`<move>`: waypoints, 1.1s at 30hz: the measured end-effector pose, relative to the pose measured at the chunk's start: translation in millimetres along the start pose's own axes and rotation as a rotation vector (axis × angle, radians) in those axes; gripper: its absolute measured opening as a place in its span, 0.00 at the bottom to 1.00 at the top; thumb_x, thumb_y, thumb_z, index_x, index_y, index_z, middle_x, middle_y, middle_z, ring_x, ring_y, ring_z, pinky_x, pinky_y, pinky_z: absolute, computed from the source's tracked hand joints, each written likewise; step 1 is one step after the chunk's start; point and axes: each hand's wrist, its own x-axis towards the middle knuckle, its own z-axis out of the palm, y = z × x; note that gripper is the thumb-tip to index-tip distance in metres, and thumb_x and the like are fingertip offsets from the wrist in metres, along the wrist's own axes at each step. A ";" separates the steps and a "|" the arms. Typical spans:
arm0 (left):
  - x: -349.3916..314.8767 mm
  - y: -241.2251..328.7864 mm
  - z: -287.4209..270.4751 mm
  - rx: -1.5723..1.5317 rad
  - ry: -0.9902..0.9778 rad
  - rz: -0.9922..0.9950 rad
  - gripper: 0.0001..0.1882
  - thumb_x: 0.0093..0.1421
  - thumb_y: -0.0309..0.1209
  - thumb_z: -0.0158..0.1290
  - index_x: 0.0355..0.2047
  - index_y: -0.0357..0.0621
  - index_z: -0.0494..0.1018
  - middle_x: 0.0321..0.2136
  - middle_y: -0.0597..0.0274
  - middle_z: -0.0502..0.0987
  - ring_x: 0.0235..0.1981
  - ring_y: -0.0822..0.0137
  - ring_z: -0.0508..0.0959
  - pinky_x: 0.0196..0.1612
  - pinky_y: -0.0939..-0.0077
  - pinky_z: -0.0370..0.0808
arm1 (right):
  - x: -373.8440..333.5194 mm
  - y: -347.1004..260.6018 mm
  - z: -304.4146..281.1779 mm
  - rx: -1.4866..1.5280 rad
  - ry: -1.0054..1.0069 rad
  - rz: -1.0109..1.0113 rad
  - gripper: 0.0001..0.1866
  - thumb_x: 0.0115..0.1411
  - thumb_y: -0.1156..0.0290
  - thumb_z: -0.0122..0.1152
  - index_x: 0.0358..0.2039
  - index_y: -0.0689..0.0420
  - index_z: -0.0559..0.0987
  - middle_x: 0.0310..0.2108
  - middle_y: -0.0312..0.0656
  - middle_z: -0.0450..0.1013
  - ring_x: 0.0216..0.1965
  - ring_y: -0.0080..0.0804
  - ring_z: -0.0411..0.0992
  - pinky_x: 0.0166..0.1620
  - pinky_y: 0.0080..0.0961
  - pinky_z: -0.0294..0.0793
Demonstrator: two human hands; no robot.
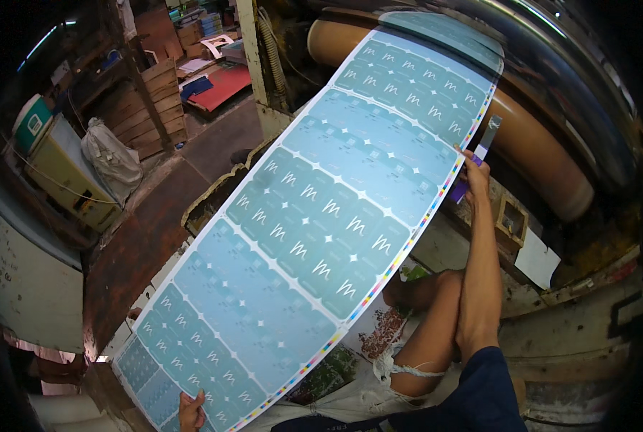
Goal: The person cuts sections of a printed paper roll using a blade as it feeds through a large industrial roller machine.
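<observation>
So I've got this big printed sheet (314, 223) stretched out in front of me, teal panels all over it with a strip of little colour squares running down its right edge. It runs from down by my lap up to a big tan roller (545, 165) at the top.

My left hand (190, 412) is pinching the sheet's bottom edge, fingers curled over onto the printed face. My right hand (474, 171) is up at the sheet's right edge, closed around a flat tool (480, 155) with a purple grip and a grey blade, the blade sitting just beside the colour strip.

Room-wise: right of the sheet it's tight, with the roller and a grimy machine frame (566, 317) close behind my right arm. My bare knee (426, 288) sits under the sheet's right edge. Left of the sheet there's more space, a worn brown floor (149, 230) stretching away. Further left of that are stacked wooden pallets (152, 108), a white sack (111, 162) and a yellowish cabinet (62, 173).
</observation>
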 end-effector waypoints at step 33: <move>189.7 -58.8 103.8 0.296 0.070 -0.201 0.17 0.57 0.18 0.57 0.47 0.33 0.72 0.41 0.54 0.78 0.38 0.62 0.78 0.41 0.68 0.78 | -32.9 -66.6 38.6 0.725 -0.303 -0.187 0.39 0.61 0.35 0.43 0.54 0.61 0.69 0.46 0.46 0.71 0.44 0.28 0.71 0.45 0.22 0.72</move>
